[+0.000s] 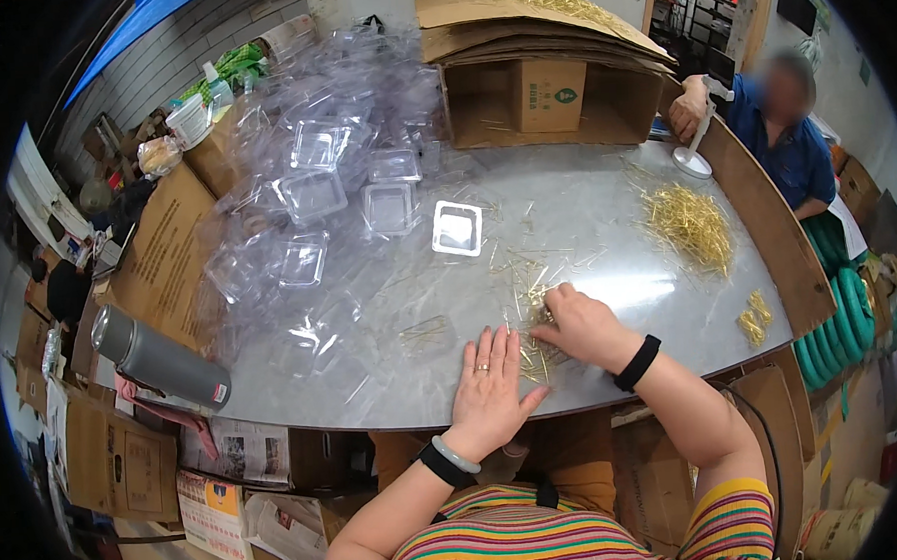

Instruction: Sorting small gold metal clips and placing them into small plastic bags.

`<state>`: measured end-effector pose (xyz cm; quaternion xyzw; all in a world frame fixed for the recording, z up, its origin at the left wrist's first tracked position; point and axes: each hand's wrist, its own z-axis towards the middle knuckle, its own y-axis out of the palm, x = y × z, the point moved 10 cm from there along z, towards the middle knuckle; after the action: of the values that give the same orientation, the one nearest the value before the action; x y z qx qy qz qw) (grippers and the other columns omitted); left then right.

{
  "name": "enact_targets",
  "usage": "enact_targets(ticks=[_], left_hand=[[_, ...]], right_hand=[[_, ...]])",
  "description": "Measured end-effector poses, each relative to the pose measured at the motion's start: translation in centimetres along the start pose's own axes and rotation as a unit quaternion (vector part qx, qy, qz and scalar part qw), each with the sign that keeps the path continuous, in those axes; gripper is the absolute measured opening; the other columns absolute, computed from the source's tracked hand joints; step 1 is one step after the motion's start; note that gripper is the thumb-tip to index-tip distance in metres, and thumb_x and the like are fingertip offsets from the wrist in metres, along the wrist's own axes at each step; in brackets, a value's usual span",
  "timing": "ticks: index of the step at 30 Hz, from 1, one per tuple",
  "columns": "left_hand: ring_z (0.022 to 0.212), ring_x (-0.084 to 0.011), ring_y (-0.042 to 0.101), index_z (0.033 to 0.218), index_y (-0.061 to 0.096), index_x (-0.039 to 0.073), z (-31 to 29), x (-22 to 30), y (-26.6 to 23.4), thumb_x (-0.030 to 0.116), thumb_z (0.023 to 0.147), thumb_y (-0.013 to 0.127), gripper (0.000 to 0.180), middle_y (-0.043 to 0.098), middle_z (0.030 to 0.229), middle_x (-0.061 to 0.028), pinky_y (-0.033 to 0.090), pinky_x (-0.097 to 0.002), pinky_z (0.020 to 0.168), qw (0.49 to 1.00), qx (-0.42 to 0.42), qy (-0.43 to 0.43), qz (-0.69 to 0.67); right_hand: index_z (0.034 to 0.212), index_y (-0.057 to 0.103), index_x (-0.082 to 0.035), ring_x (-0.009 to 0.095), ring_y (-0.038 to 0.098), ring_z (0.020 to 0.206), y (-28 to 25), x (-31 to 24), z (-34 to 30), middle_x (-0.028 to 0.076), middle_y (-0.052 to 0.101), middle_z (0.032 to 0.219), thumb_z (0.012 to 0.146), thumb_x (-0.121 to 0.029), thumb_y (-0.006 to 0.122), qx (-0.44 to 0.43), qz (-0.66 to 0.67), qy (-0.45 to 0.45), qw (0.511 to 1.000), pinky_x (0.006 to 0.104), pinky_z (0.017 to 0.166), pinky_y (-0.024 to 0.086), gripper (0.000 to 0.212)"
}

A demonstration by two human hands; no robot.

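My left hand point(487, 383) lies flat near the front edge of the grey table, its fingers stretched out beside thin gold-coloured sticks point(538, 364). To its right, my right hand point(583, 326) curls its fingers down around some of these sticks; how many it holds is hidden. More sticks are scattered just beyond both hands. A few lie apart in a small group point(427, 333) left of my left hand. Farther back stands a single clear plastic tray point(457, 229) with a bright rim.
Clear plastic trays point(310, 196) pile up at the left. A grey bottle point(160, 355) lies or leans at the left edge. Gold sticks form a heap point(688, 227) and small bundles point(755, 319) at the right. An open cardboard box point(616, 103) stands behind; another person point(783, 135) sits back right.
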<state>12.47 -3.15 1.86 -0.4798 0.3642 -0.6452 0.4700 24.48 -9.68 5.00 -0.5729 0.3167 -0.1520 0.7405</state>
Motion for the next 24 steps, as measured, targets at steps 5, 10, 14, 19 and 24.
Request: enact_targets(ticks=[5, 10, 14, 19, 24], left_hand=[[0.144, -0.0436, 0.029, 0.15, 0.034, -0.006, -0.2, -0.1, -0.5, 0.05, 0.093, 0.063, 0.085, 0.036, 0.153, -0.0261, 0.021, -0.0553, 0.119, 0.999, 0.027, -0.004, -0.02], [0.14, -0.0444, 0.032, 0.146, 0.044, -0.001, -0.1, 0.4, -0.9, 0.049, 0.093, 0.063, 0.075, 0.041, 0.148, -0.0244, 0.023, -0.0558, 0.118, 0.999, 0.025, 0.017, 0.012], [0.14, -0.0446, 0.032, 0.147, 0.043, 0.003, -0.2, 0.3, -0.7, 0.048, 0.092, 0.065, 0.075, 0.042, 0.145, -0.0236, 0.023, -0.0562, 0.118, 1.0, 0.021, 0.017, -0.003], [0.141, -0.0436, 0.032, 0.151, 0.032, -0.003, -0.3, -0.1, -1.2, 0.046, 0.088, 0.071, 0.088, 0.038, 0.147, -0.0249, 0.022, -0.056, 0.119, 0.997, 0.047, -0.012, -0.061], [0.144, -0.043, 0.03, 0.151, 0.027, -0.009, -0.3, -0.5, -0.9, 0.048, 0.085, 0.073, 0.098, 0.036, 0.151, -0.0258, 0.021, -0.0555, 0.12, 0.998, 0.024, -0.015, -0.06]], right_hand=[[0.103, 0.06, -0.003, 0.038, 0.066, 0.092, 1.6, -3.2, -1.4, 0.017, 0.06, 0.098, 0.09, -0.021, 0.068, -0.094, 0.039, -0.105, 0.989, 0.0468, 0.077, 0.055, 0.023], [0.11, 0.066, -0.008, 0.033, 0.061, 0.104, -1.4, -4.1, 1.3, 0.013, 0.061, 0.106, 0.081, 0.0, 0.059, -0.017, 0.026, -0.218, 0.976, 0.0412, 0.088, 0.053, 0.031], [0.113, 0.066, -0.006, 0.034, 0.059, 0.107, 0.3, -3.0, 0.9, 0.012, 0.062, 0.113, 0.087, -0.008, 0.061, -0.041, -0.003, -0.213, 0.976, 0.0423, 0.09, 0.051, 0.027], [0.121, 0.064, -0.006, 0.033, 0.059, 0.109, -1.3, -3.2, -3.1, 0.013, 0.062, 0.116, 0.09, -0.024, 0.067, -0.118, 0.053, -0.175, 0.976, 0.0414, 0.092, 0.051, 0.037], [0.125, 0.063, -0.009, 0.033, 0.059, 0.111, -0.3, -3.9, -4.6, 0.011, 0.062, 0.116, 0.081, -0.01, 0.072, -0.115, 0.055, -0.203, 0.971, 0.0414, 0.094, 0.051, 0.044]])
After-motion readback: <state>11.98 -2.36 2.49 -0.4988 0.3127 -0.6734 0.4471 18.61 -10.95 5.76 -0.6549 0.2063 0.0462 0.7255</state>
